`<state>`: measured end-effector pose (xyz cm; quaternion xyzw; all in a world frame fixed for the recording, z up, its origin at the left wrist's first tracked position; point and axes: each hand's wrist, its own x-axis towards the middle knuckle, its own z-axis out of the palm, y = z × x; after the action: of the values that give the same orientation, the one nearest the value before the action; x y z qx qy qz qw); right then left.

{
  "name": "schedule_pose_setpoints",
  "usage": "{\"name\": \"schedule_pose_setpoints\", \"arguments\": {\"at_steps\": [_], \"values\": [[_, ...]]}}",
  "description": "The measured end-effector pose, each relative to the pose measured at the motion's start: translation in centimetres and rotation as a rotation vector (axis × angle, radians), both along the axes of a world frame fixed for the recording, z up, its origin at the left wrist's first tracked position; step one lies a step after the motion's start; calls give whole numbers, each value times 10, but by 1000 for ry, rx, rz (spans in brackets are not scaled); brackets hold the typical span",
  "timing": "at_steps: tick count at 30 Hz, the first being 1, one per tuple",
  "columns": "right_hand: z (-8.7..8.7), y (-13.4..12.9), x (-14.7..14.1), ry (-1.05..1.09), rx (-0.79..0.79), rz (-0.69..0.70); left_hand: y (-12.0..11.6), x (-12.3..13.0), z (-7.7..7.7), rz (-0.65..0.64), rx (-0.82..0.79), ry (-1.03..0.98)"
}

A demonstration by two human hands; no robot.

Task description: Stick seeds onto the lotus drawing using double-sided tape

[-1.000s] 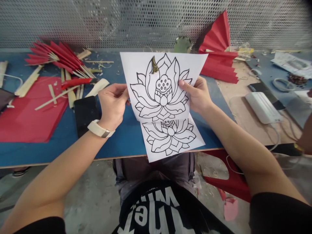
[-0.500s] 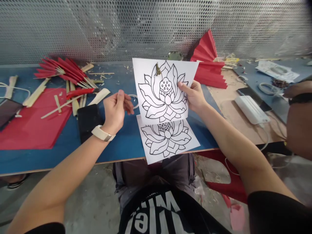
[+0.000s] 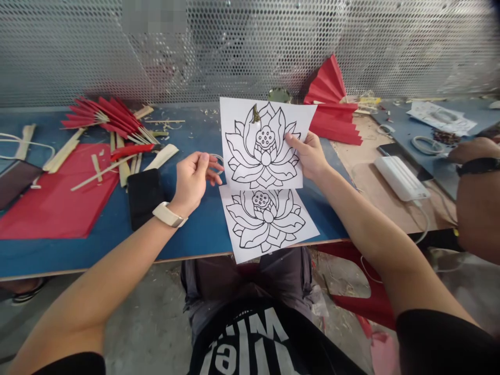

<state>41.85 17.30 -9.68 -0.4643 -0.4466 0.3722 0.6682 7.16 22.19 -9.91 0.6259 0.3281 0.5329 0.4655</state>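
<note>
My right hand (image 3: 308,155) pinches the right side of a white sheet with a lotus line drawing (image 3: 244,143), thumb on the front, and holds it raised. Near the top of that sheet one petal tip shows a dark greenish patch; whether it is coloured or cut through I cannot tell. Left of the sheet hovers my left hand (image 3: 195,179), fingers loosely bent and apart, with nothing seen in it. Below lies a second lotus sheet (image 3: 269,229) on the blue tabletop (image 3: 195,237), its lower corner past the front edge and its top covered by the raised sheet.
At left are red paper (image 3: 70,203), a bundle of red folded fans (image 3: 107,117), bamboo pieces (image 3: 64,151) and a black phone (image 3: 144,198). A red fan (image 3: 328,86) leans at the back. A white power bank (image 3: 400,177) and another person's hand (image 3: 474,151) are at right.
My left hand has moved right, closer to the raised sheet. That sheet has shifted and tilted slightly, uncovering more of the lower drawing. My right hand keeps its hold.
</note>
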Motion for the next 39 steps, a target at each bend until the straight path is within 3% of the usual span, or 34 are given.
{"name": "schedule_pose_setpoints", "arguments": {"at_steps": [19, 28, 31, 33, 36, 39], "values": [[-3, 10, 14, -56, -22, -88, -8, 0, 9, -26, 38, 7], [4, 1, 4, -36, -60, -46, 1, 1, 4, 9, -52, -88], [19, -9, 3, -25, -115, 72, 3, -1, 4, 18, -55, -110], [31, -18, 4, -47, -237, 232, 4, -2, 3, 27, -82, -129], [46, -30, 4, -163, -369, 443, 8, -3, 0, 28, -143, -130], [54, -37, 2, -267, -481, 555, 10, -4, -4, -9, -173, -57]]}}
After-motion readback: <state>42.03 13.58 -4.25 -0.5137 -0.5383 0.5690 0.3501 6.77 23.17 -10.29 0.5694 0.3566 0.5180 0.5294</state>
